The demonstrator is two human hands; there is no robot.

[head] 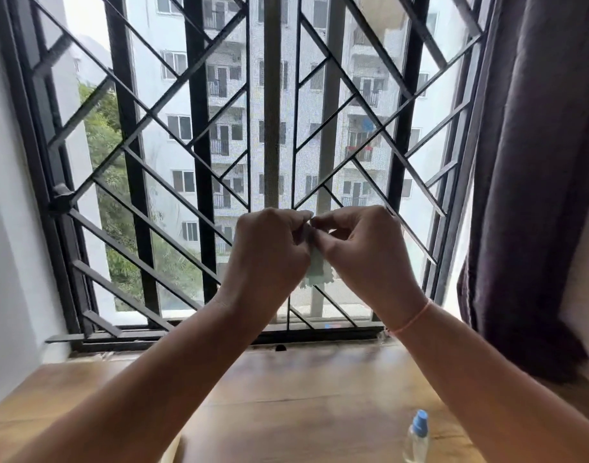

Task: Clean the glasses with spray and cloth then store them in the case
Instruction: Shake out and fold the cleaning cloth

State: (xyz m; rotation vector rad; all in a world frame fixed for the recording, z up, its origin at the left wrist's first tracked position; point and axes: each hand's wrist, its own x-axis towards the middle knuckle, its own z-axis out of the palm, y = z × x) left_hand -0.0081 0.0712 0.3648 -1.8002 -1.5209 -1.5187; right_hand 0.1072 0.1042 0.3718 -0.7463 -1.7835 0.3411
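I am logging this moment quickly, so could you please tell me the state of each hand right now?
Left hand: closed, pinching the pale green cloth.
Right hand: closed, pinching the same cloth.

A home, an upper-floor flat: brown wooden tabletop (286,396) under a black metal-grilled window (199,145), dark purple fabric curtain (533,162), white apartment block (226,105) opposite.

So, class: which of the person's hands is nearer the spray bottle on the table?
Right. The right hand is raised above the spray bottle; the left hand is farther left, both pinching the cloth.
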